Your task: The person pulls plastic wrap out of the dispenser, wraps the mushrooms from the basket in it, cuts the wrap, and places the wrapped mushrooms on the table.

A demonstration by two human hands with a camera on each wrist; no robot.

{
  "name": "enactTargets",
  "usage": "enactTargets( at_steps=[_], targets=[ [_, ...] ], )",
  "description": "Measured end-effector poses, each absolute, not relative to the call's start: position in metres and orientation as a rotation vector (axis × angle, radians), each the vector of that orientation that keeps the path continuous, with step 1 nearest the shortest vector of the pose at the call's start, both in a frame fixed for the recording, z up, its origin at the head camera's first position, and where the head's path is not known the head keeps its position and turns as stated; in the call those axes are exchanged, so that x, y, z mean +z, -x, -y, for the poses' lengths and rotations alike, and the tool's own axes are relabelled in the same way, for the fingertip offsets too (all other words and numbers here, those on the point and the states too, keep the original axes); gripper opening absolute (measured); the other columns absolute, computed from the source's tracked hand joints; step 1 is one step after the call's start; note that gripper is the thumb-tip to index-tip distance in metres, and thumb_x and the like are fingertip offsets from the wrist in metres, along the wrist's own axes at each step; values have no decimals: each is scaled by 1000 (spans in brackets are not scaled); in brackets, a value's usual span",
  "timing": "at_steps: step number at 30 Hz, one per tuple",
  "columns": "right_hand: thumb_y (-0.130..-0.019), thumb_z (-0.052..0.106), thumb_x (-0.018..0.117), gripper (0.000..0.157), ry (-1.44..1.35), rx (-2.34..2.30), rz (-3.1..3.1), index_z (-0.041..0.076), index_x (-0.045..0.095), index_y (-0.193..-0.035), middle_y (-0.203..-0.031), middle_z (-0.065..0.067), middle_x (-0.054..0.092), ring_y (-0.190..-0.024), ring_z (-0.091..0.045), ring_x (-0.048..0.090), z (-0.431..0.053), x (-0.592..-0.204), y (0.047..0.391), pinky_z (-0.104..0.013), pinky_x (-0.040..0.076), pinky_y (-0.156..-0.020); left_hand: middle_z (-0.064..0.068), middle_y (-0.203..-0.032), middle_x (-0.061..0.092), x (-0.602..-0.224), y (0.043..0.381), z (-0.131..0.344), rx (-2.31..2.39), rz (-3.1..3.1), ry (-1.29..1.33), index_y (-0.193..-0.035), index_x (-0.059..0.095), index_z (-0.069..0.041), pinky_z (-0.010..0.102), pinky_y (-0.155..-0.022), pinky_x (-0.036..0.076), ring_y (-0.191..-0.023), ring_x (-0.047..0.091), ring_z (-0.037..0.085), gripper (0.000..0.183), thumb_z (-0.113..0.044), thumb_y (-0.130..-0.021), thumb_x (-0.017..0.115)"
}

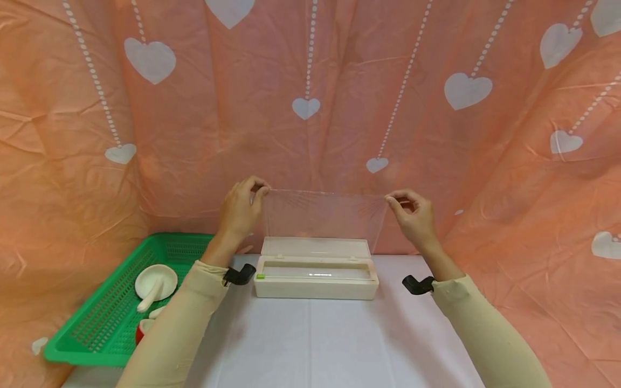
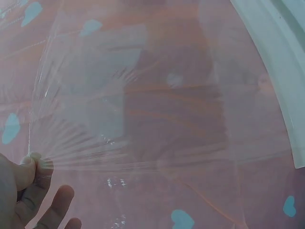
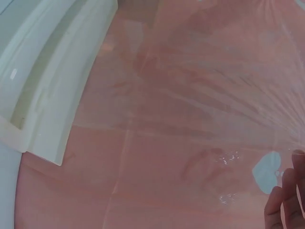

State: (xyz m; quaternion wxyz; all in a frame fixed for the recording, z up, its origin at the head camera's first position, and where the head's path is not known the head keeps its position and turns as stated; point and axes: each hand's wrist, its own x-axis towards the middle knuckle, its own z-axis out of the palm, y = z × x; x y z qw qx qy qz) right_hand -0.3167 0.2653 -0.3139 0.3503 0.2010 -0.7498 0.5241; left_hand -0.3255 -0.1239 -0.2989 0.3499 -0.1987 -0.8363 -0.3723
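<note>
A clear sheet of plastic wrap (image 1: 325,215) is stretched upright above a white cling film dispenser box (image 1: 315,288). My left hand (image 1: 241,209) pinches its upper left corner between thumb and fingertips. The upper right corner is pinched by my right hand (image 1: 413,215). Creases fan out from both pinched corners, plainly so in the left wrist view around the left hand (image 2: 33,191). The dispenser's lid (image 1: 315,247) stands raised at the back, and a small green piece (image 1: 260,276) sits at the left end of its front edge. In the right wrist view only fingertips (image 3: 288,191) show.
On the left stands a green basket (image 1: 92,307) holding a white round dish with a handle (image 1: 156,281) and a red and white item (image 1: 144,327), partly covered by my left sleeve. A pink curtain with white hearts (image 1: 271,134) hangs behind the white table (image 1: 310,339).
</note>
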Motion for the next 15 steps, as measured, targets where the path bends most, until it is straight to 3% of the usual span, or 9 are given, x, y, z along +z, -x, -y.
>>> enactTargets(
  at_steps=[6, 15],
  targets=[
    [-101, -3, 71, 8, -611, 1393, 1925, -9, 76, -104, -99, -25, 74, -90, -13, 69, -270, -324, 306, -18, 55, -82, 14, -108, 73, -307, 312, 127, -1020, 2179, 556, -113, 70, -7, 56, -96, 49, -109, 64, 35, 13, -17, -109, 64],
    [-98, -12, 69, 12, -748, 1304, 1968, -5, 75, -105, -98, -23, 72, -93, -10, 68, -277, -356, 279, -17, 53, -85, 10, -109, 72, -337, 285, 133, -1102, 2244, 599, -116, 69, -7, 55, -97, 54, -111, 67, 32, 13, -16, -111, 62]
  ],
)
